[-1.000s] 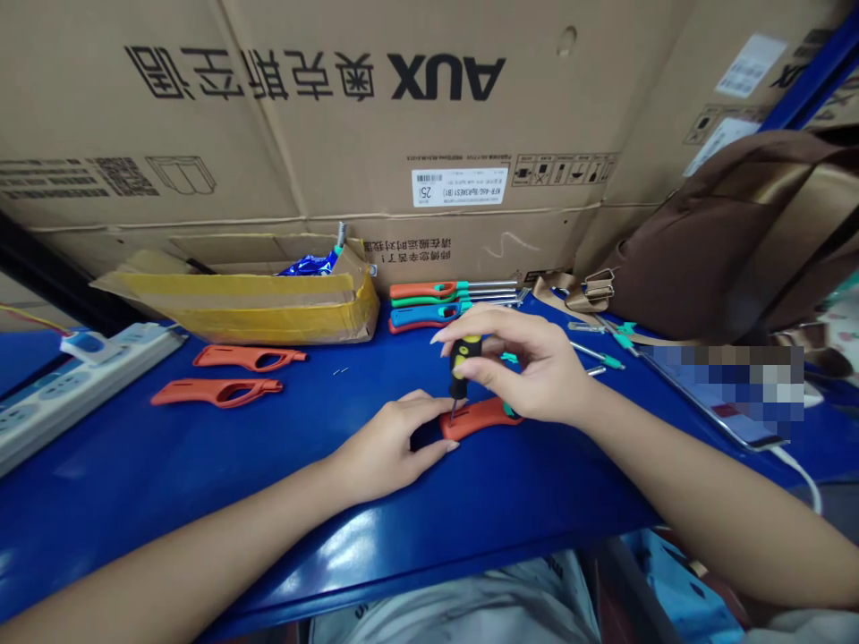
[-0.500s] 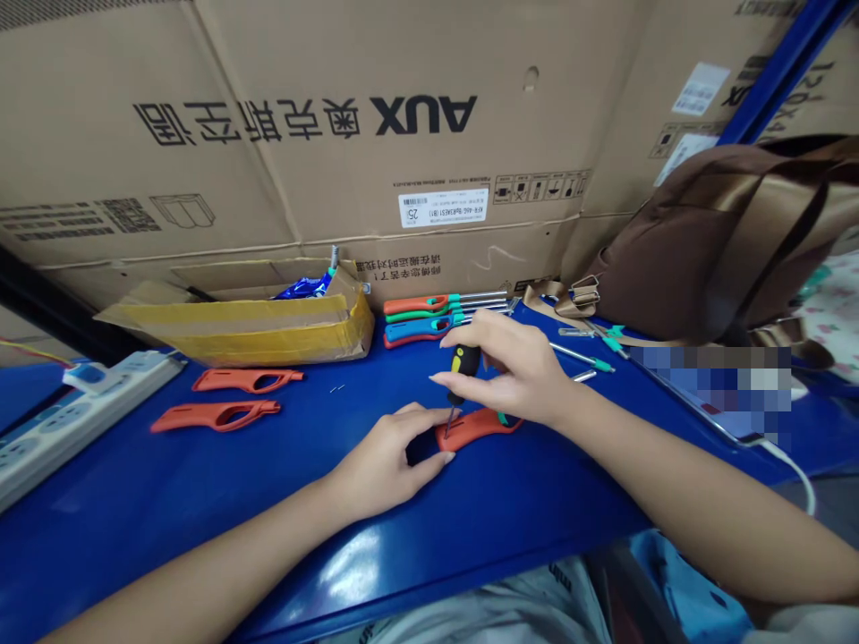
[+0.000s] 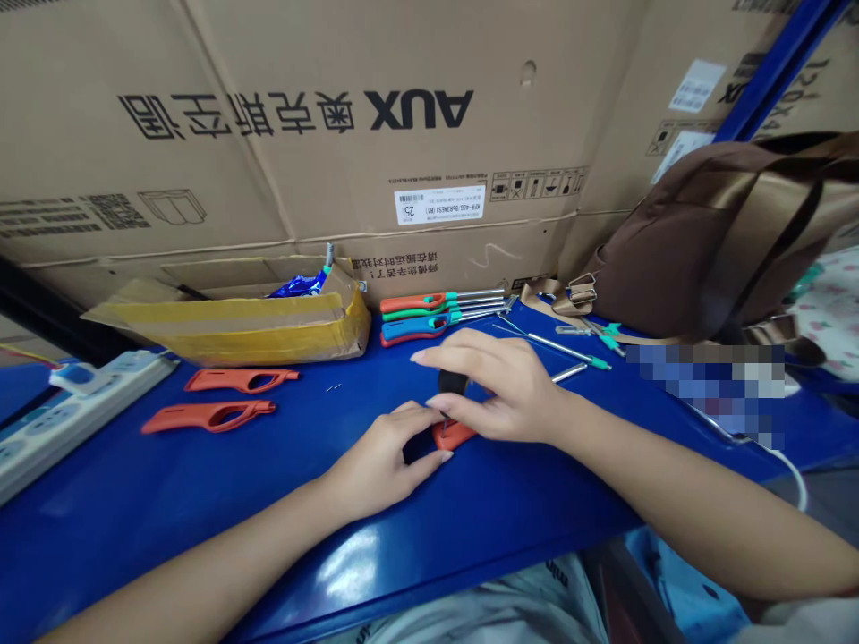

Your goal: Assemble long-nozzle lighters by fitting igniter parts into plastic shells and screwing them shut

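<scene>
My right hand (image 3: 503, 385) is closed around the short black handle of a screwdriver (image 3: 452, 383), its index finger stretched forward. The driver stands nearly upright, its shaft meeting the end of an orange lighter (image 3: 455, 436) that lies on the blue table (image 3: 295, 528). Thumb and fingers of my left hand (image 3: 376, 461) grip that same end. Most of the lighter is hidden beneath my right hand. To the left lie two orange lighter shells (image 3: 211, 415). Behind my hands, several finished-looking long-necked lighters (image 3: 412, 329) in orange, green, blue and red sit side by side.
A taped cardboard box (image 3: 268, 331) stands at the back left, with a power strip (image 3: 87, 407) beside it. Metal lighter tubes (image 3: 564, 350) lie at right, near a brown backpack (image 3: 661, 250) and a blurred-out phone (image 3: 718, 420). Two tiny pins (image 3: 334, 388) rest mid-table.
The screwdriver handle has turned in my right hand, and that hand now sits lower and further left, covering more of the lighter. My left hand keeps its grip. The view has shifted slightly.
</scene>
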A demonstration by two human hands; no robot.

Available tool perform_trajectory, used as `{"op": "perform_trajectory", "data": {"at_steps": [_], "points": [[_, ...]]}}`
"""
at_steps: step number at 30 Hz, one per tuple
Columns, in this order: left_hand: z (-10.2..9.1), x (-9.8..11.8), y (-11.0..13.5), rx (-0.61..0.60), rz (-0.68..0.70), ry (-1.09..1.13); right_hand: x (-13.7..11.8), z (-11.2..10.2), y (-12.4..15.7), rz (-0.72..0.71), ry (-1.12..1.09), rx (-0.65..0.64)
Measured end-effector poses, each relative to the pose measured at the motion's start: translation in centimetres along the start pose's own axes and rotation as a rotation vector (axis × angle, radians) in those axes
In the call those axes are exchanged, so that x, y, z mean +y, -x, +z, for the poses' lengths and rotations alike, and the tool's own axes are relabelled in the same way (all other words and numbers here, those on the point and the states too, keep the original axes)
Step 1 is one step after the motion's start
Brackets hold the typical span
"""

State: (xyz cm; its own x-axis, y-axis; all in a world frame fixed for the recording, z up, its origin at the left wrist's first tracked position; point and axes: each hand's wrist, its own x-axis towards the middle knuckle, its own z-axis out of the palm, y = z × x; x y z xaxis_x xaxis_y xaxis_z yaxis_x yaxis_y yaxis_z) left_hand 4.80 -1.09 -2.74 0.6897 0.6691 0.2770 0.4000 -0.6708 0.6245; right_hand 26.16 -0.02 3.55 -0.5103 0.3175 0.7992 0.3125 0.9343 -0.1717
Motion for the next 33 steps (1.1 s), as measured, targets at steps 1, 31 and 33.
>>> {"op": "perform_trajectory", "data": {"at_steps": [1,31,33], "points": [[0.0,0.0,0.0,-0.005,0.000,0.006,-0.3,-0.1,-0.1,0.036,-0.097,-0.054],[0.0,0.4,-0.2,0.007,0.000,0.010,-0.2,-0.4,-0.6,0.146,-0.310,-0.061],[0.1,0.3,-0.2,0.011,-0.007,0.011,-0.1,-0.3,-0.5,0.130,-0.199,0.016]]}}
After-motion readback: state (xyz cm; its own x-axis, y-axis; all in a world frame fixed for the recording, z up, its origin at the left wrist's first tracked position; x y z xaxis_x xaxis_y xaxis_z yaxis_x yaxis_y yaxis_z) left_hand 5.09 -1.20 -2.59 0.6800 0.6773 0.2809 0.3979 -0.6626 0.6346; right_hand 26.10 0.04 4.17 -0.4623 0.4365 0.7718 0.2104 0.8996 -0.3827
